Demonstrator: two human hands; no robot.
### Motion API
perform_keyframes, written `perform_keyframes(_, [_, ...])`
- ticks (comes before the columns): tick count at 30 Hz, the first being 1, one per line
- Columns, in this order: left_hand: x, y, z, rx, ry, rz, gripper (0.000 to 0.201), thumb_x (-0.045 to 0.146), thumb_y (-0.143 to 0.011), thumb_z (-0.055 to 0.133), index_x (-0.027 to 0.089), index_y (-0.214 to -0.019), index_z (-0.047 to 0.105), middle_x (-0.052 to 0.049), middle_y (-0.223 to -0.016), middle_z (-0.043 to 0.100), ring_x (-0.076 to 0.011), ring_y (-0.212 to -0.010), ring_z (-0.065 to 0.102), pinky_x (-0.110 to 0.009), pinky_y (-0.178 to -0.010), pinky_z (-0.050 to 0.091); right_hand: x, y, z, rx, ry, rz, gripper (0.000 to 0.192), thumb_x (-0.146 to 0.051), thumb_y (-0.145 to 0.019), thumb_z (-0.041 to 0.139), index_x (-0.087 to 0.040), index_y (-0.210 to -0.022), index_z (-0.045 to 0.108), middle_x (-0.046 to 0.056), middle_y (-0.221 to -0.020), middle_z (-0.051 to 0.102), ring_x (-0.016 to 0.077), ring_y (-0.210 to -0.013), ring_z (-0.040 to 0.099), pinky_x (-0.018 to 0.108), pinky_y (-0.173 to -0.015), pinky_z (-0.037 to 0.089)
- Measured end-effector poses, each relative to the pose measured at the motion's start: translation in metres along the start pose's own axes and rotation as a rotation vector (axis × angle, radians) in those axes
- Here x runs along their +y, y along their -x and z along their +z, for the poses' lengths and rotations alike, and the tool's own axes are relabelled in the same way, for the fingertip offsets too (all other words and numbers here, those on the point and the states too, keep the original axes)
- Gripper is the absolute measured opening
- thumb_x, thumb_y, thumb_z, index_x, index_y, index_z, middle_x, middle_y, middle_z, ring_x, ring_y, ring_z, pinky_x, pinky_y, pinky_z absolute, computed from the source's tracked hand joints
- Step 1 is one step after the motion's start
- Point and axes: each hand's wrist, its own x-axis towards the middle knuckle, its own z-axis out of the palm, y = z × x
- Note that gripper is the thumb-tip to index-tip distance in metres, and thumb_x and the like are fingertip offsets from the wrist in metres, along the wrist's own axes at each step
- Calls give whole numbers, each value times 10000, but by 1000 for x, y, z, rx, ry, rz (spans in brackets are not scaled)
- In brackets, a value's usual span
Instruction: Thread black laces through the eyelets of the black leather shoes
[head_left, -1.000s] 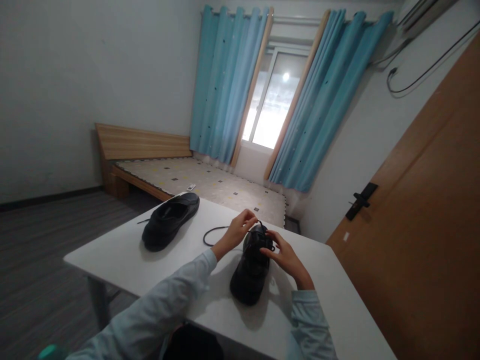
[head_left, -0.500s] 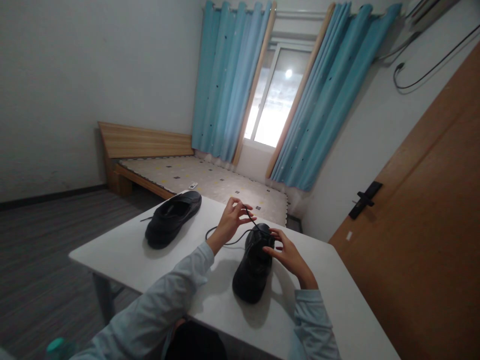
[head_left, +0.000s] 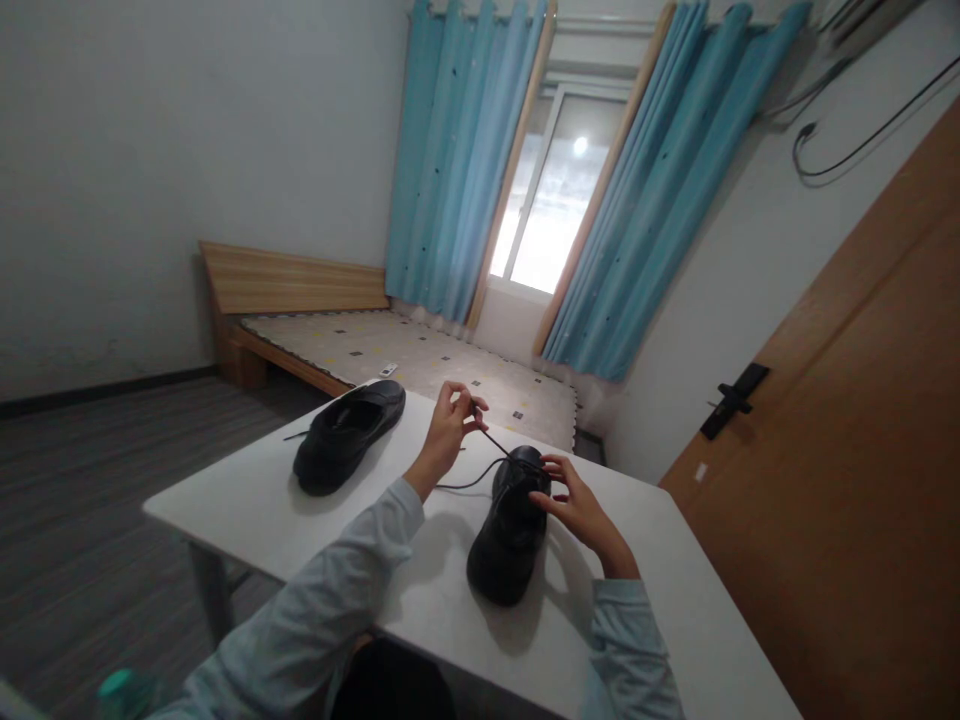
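A black shoe (head_left: 506, 560) stands on the white table (head_left: 705, 620) in front of me, its heel end towards me. My left hand (head_left: 444, 428) is raised to the left of its toe, fingers pinched on a black shoelace (head_left: 493, 440) that runs taut down to the shoe. Another stretch of lace loops low over the tabletop. My right hand (head_left: 576, 505) grips the shoe's right side near the lacing, thumb by the opening and fingers farther forward. What exactly its fingertips press on is hard to make out.
A second black shoe (head_left: 337, 450) sits at the table's left with a lace end sticking out. Beyond the table is a bed (head_left: 420, 350) bearing a small white object (head_left: 388, 370). A brown door (head_left: 840, 470) stands at right, and a green-capped bottle (head_left: 120, 688) at lower left.
My left hand has moved up and to the left with the shoelace, drawing it out longer from the shoe. My right hand has stayed on the shoe.
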Motion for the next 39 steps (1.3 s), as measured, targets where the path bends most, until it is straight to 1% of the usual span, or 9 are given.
perform_keyframes(4, [4,-2,-2,8,-14,22,276,447,-828,518,228,-869,355,32,-756,575,-74,-591,516,-203,-552,478,-1,1,1,14,5,-2,508,-420,-684,668,-265,-1104,429,75,-1153,531,258,-1099,508,390,-796,461])
perform_keyframes(7, [1,-3,-4,-40,-105,41,266,438,-830,515,218,-872,371,33,-751,565,-65,-559,493,-193,-544,446,-2,1,2,28,14,-21,462,-397,-694,656,-261,-1072,427,66,-1132,537,252,-1074,517,392,-794,458])
perform_keyframes(12, [-8,-5,-9,-216,-439,102,209,363,-817,539,166,-801,471,32,-676,529,-58,-530,428,-178,-518,361,-6,0,7,73,46,-172,347,-286,-724,605,-240,-1035,459,55,-1116,528,233,-1069,510,400,-863,430])
perform_keyframes(16, [-9,-2,-10,-336,-661,85,167,317,-794,566,152,-779,546,23,-679,545,-81,-600,461,-192,-566,368,-17,1,10,129,85,-290,228,-222,-729,580,-226,-944,503,62,-1135,516,242,-1128,467,417,-930,387])
perform_keyframes(21, [-12,3,-12,-503,-870,48,111,264,-764,611,153,-761,615,14,-717,604,-92,-641,503,-198,-603,383,-22,-1,15,156,130,-330,46,-231,-750,591,-205,-785,579,84,-1146,509,240,-1120,474,411,-979,352])
perform_keyframes(24, [-17,5,-13,-604,-925,37,95,249,-746,640,155,-760,644,11,-722,622,-88,-632,512,-190,-599,392,-17,-4,21,178,165,-307,52,-244,-745,607,-201,-749,635,97,-1156,517,251,-1114,484,417,-977,362])
perform_keyframes(26, [-20,5,-13,-638,-941,33,84,238,-738,653,155,-756,655,11,-710,624,-87,-627,518,-185,-598,401,-12,-6,24,188,180,-305,68,-243,-739,615,-203,-760,666,102,-1164,528,258,-1120,485,425,-981,363])
perform_keyframes(33, [-25,7,-13,-681,-920,58,55,172,-691,702,146,-729,672,17,-668,604,-78,-613,522,-166,-591,399,-8,-9,28,206,186,-304,127,-216,-745,604,-202,-813,711,114,-1169,561,258,-1111,509,437,-980,379])
perform_keyframes(39, [-29,7,-14,-704,-965,103,57,188,-691,708,159,-737,693,12,-680,610,-82,-627,518,-168,-598,386,-9,-8,31,220,169,-283,122,-216,-737,617,-204,-801,720,110,-1155,581,257,-1098,523,435,-972,386])
